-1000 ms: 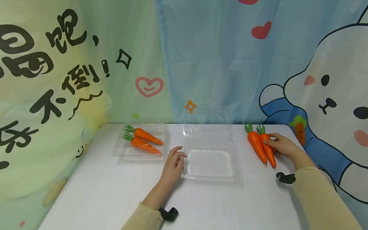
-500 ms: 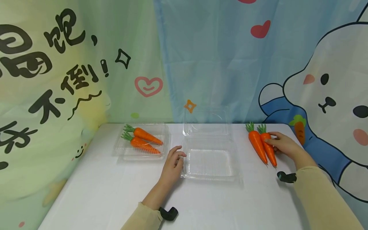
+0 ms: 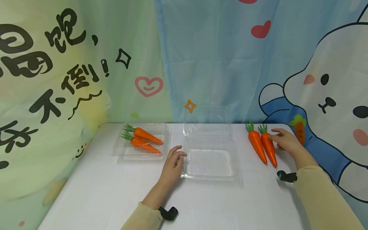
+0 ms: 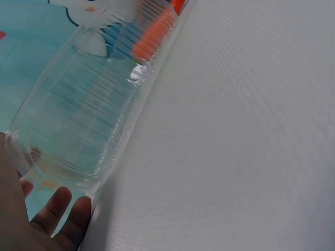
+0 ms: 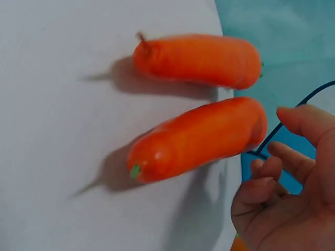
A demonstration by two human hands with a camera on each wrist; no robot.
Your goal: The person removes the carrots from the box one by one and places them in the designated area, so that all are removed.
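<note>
An unlidded clear plastic clamshell box (image 3: 211, 163) sits mid-table, its lid (image 3: 206, 127) tipped back behind it. My left hand (image 3: 171, 164) rests by the box's left side; in the left wrist view its loosely bent fingers (image 4: 55, 206) are right at the box corner (image 4: 89, 180). On the right lie two orange carrots with green tops, an outer carrot (image 3: 269, 150) and an inner carrot (image 3: 257, 147), side by side. Beside the outer carrot's upper end, my right hand (image 3: 287, 143) holds nothing. The right wrist view shows its fingers (image 5: 290, 157) relaxed and spread near that carrot.
At the left stands a second clear plastic box (image 3: 120, 151) with two more carrots (image 3: 146, 135) inside. A printed curtain (image 3: 215, 64) hangs behind the white table (image 3: 115, 191). Black wrist mounts (image 3: 169, 214) stick out from both sleeves.
My right hand has let go of the outer carrot and drawn slightly up and to the right. Both right-side carrots have shifted very slightly. The left hand stays put.
</note>
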